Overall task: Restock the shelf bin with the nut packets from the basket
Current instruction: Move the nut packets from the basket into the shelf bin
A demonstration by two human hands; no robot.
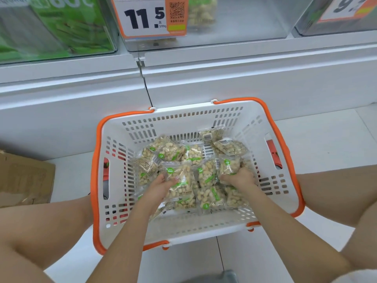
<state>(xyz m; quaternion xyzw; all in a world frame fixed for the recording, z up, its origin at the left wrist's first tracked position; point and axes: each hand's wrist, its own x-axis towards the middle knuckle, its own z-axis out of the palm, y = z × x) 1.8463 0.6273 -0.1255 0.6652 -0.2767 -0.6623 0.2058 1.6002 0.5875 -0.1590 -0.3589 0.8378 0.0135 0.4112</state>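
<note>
Pickup step under way, judging by both hands down in white slotted plastic basket with orange rim (114, 219), lower centre of frame. Left hand (161, 183) pinching clear nut packet with green label (180, 180), thumb on top. Right hand (238, 177) curling round second clear packet (228, 165). More packets lying loose beneath. Clear acrylic shelf bin (244, 23) sitting nearly bare, top centre, behind orange-edged price card (142, 17). Next: lifting both packets up over bin's front wall.

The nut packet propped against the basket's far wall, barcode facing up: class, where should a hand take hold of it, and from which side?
Probably pinch the nut packet by its upper sealed edge, coming from above. It leans against the basket wall, so that flat edge stands free, while its lower end is tucked behind other packets.
</note>
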